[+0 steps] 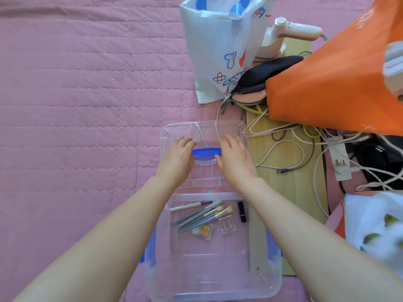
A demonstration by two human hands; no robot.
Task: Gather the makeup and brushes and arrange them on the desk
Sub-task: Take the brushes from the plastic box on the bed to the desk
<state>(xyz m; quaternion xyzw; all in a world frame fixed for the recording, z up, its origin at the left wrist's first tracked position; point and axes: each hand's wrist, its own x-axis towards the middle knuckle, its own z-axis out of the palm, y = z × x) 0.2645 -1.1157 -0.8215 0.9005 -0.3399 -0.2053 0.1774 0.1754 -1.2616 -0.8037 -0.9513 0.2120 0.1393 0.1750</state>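
A clear plastic storage box [213,288] with blue side latches stands open on the pink quilt below me. On its floor lie several grey-handled makeup brushes [200,216], a white pencil [189,206], a black lipstick [241,212] and two small clear eyeshadow cases [205,230] [227,224]. The clear lid [205,131] lies just beyond the box. My left hand [176,158] and my right hand [235,158] rest on the lid with fingers stretched forward, one on each side of its blue handle [206,151].
The pink quilt [76,105] spreads to the left. On the right, a wooden board [290,182] carries tangled cables [294,149] and a power strip [340,158]. Behind it stand a white paper bag [220,51], an orange bag [333,79] and a pale handheld appliance [290,31].
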